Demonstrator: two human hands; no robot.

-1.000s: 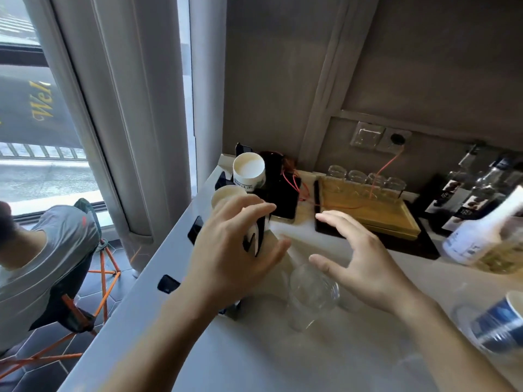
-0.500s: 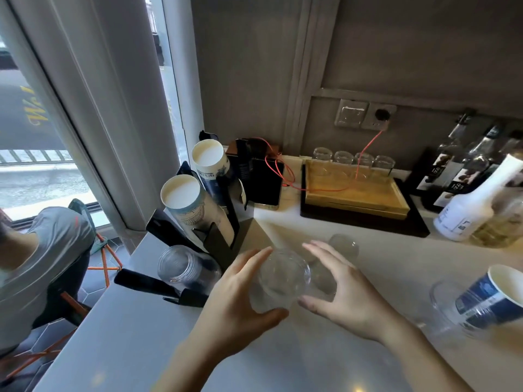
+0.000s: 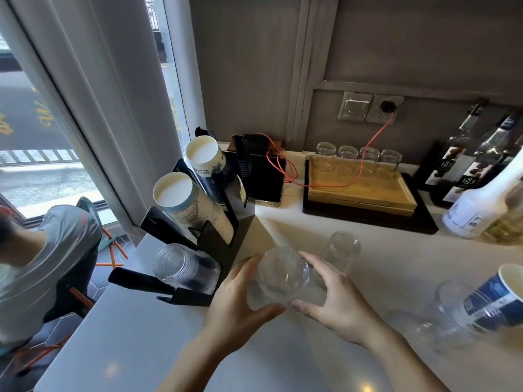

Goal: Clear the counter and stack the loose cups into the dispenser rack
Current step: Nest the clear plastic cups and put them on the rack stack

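A clear plastic cup (image 3: 283, 274) lies tilted over the white counter (image 3: 169, 349), mouth toward me. My left hand (image 3: 240, 304) cups its left side and my right hand (image 3: 336, 301) its right side. Behind it a second clear cup (image 3: 341, 251) stands upside down. The black dispenser rack (image 3: 223, 244) sits at the counter's left end, with two slanted stacks of paper cups (image 3: 192, 205) and a stack of clear cups (image 3: 184, 268) in its lowest slot. At the right edge a blue paper cup (image 3: 498, 295) lies inside a clear cup (image 3: 452, 312).
A wooden tray (image 3: 359, 190) with several glasses sits against the back wall, a red cable running across it to a socket (image 3: 385, 107). Bottles (image 3: 478, 205) stand at the back right. A black device (image 3: 268, 176) is behind the rack. A seated person (image 3: 42, 264) is below left.
My left hand left the paper cup stack and both hands closed around the clear cup lying on the counter. The view shifted so the rack shows fully.
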